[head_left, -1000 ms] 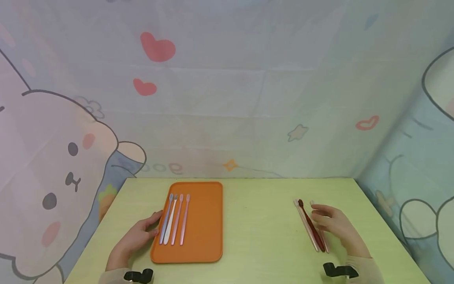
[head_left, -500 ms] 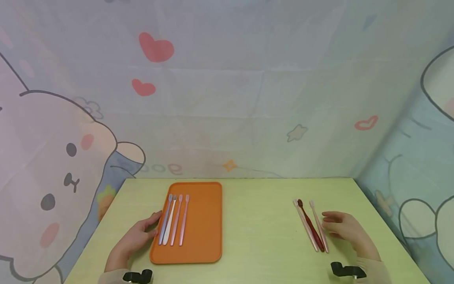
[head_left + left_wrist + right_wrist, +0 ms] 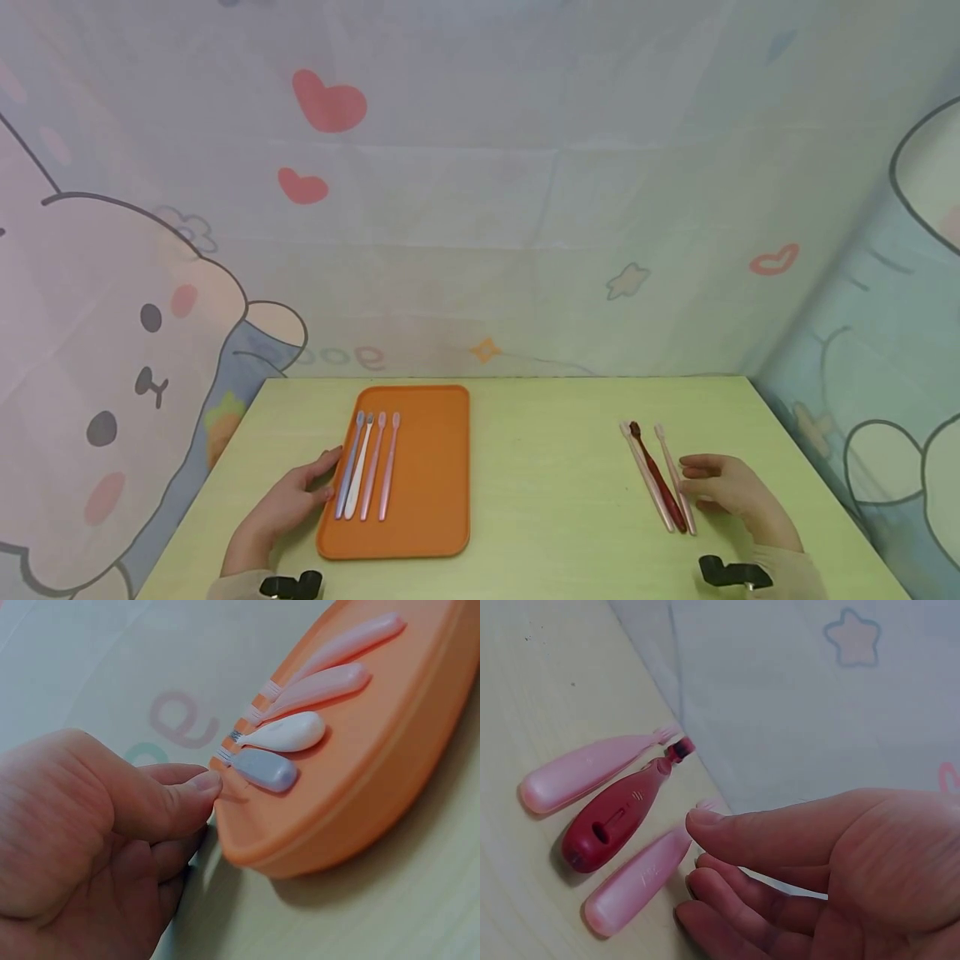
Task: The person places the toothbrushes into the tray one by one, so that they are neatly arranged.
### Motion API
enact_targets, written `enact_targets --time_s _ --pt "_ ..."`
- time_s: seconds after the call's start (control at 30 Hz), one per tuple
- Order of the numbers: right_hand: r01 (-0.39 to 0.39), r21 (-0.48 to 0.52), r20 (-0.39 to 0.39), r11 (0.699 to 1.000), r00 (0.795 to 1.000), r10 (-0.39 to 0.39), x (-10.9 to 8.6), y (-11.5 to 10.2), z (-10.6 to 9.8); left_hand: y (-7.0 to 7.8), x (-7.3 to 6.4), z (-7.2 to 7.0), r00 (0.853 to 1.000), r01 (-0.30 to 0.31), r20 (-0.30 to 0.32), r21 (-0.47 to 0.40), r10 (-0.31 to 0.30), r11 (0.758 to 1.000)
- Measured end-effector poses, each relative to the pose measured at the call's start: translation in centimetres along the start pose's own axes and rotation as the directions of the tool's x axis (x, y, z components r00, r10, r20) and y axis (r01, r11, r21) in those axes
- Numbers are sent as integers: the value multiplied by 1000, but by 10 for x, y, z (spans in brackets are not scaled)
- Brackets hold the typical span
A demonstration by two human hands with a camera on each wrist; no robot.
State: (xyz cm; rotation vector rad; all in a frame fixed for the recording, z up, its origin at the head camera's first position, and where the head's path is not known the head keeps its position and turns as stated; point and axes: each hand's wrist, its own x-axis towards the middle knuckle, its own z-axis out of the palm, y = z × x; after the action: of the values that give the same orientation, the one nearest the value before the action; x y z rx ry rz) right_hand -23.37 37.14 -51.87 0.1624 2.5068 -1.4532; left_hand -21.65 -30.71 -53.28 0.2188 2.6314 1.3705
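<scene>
My left hand (image 3: 281, 508) pinches the left rim of an orange tray (image 3: 431, 475), thumb on the edge in the left wrist view. Several toothbrushes lie side by side in the tray's left half: a blue one (image 3: 266, 770), a white one (image 3: 289, 733) and two pink ones, heads toward the far side. On the table at right, a dark red toothbrush (image 3: 611, 817) lies between a pink toothbrush (image 3: 589, 766) and another pink toothbrush (image 3: 641, 881). My right hand (image 3: 731, 492) hovers just right of that last one, fingers loosely bent, holding nothing; whether a fingertip touches it I cannot tell.
The pale yellow-green table (image 3: 540, 475) ends at a printed cloth backdrop (image 3: 480, 208), which rises behind it and at both sides. A black wrist mount (image 3: 735, 572) sits on the right sleeve, another mount (image 3: 291, 585) on the left.
My right hand has drawn back to the right from the toothbrushes, uncovering the rightmost pink one, and has stayed nearly still since. The left hand keeps its place at the tray.
</scene>
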Motion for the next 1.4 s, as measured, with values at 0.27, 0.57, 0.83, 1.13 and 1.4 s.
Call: enact_targets --time_s 0.27,0.57,0.83,1.13,1.4 --pt "22 -10 -1 1000 1000 -22 1 2 3 1 -1 1 1000 12 1 -18 -12 1000" --pt "6 -71 -18 997 1000 -7 0 2 3 -1 2 2 1000 15 8 -38 -14 999" --pt "16 -121 -27 993 999 -19 2 3 3 -2 2 1 1000 11 10 -37 -11 999" --pt "5 -192 -39 981 999 -13 5 0 5 0 0 0 1000 15 5 -36 -15 999" --pt "-10 -157 -72 988 997 -2 1 -2 7 0 0 0 1000 16 0 -27 -16 999"
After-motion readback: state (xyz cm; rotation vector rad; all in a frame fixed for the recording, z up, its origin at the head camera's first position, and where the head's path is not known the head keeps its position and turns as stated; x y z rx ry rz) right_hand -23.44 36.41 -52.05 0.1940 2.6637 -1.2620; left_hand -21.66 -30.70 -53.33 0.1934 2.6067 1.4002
